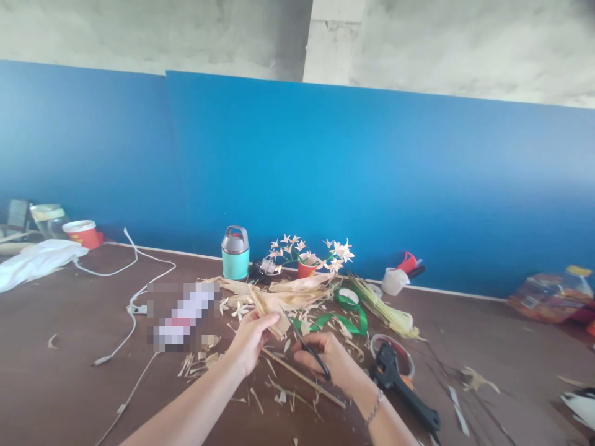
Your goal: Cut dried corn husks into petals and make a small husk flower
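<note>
My left hand (251, 337) pinches a dry corn husk strip (274, 316) just above the brown table (74, 347). My right hand (331, 358) is closed round the black handles of a pair of scissors (307, 348), whose blades point up and left at the husk beside my left fingers. A pile of pale husks (283, 291) lies right behind both hands. Thin husk scraps (279, 390) litter the table under my wrists.
A black glue gun (400, 384) and a small clear bowl (394, 347) lie right of my right hand. Green ribbon (346, 313), a bundle of stalks (385, 310), husk flowers in a red cup (307, 254), a teal flask (235, 253) and white cables (134, 297) also lie on the table.
</note>
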Demonstrator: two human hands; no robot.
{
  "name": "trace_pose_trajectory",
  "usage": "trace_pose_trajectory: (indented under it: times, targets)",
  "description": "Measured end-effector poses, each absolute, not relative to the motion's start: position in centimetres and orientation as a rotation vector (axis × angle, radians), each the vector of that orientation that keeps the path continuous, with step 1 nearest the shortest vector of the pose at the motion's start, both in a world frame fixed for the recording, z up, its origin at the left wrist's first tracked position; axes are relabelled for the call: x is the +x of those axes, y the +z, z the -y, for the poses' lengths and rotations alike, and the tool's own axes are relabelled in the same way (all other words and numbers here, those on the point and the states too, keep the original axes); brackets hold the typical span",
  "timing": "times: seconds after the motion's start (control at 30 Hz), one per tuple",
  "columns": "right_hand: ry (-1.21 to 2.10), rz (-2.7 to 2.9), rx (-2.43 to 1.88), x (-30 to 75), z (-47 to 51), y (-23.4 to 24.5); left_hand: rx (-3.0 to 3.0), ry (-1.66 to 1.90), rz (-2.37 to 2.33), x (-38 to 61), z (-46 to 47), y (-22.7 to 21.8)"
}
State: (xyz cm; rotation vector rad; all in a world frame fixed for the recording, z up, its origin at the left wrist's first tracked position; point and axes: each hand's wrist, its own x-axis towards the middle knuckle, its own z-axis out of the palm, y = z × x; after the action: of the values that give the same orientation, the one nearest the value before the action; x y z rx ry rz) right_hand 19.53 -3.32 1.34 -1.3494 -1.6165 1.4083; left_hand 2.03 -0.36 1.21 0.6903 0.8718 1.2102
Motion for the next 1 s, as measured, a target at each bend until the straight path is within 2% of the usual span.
trace_pose_trajectory:
  times: [1.0]
  targets:
    - [1.399, 1.767, -1.445, 20.5, 3.4, 2.4, 0.963, 1.084, -0.921, 0.6, -0.8, 1.1]
